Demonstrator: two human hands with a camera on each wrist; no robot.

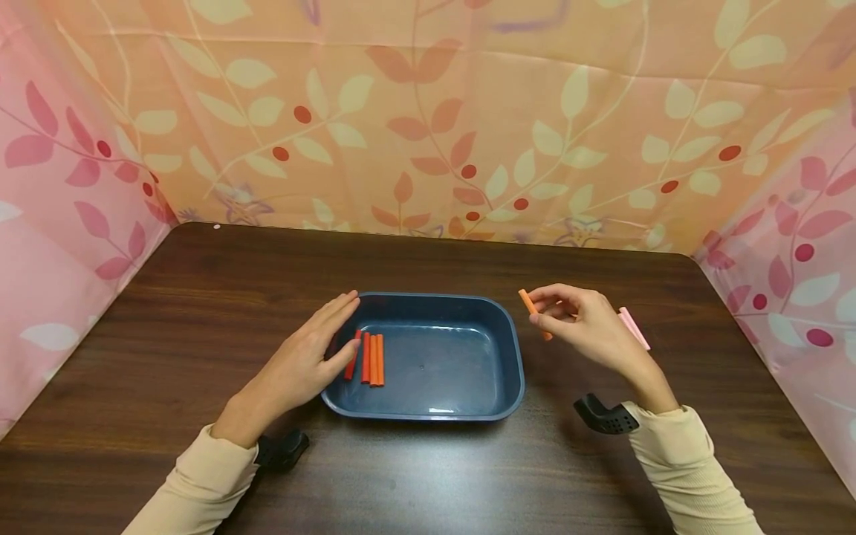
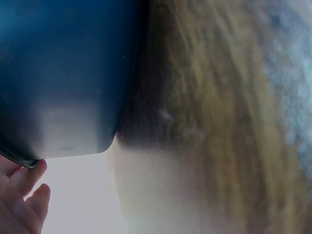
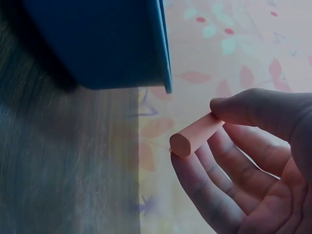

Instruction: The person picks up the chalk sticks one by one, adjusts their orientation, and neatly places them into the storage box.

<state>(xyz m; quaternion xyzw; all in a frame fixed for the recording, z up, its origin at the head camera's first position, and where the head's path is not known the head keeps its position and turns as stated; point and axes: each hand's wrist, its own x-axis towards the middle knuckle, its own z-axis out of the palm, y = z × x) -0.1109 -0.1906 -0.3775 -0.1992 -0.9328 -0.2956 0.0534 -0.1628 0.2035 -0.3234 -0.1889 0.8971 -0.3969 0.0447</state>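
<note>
A dark blue plastic basin (image 1: 441,409) stands on the table, with several red and orange sticks (image 1: 373,360) side by side at its left end. My left hand (image 1: 307,357) rests on the basin's left rim, its fingers fairly straight and the thumb reaching over the inside. To the right of the basin, my right hand (image 1: 582,319) pinches a light orange stick (image 3: 199,134) between thumb and fingers, raised above the table. That stick is round with a flat end; its material is unclear. Two pink sticks (image 1: 634,328) lie on the table behind the right hand, partly hidden by it.
The dark wood-grain table (image 1: 428,475) extends around the basin. Patterned orange and pink cloth (image 1: 428,134) hangs along its back and sides. A black camera mount (image 1: 605,416) is strapped to the right wrist, another (image 1: 284,449) to the left.
</note>
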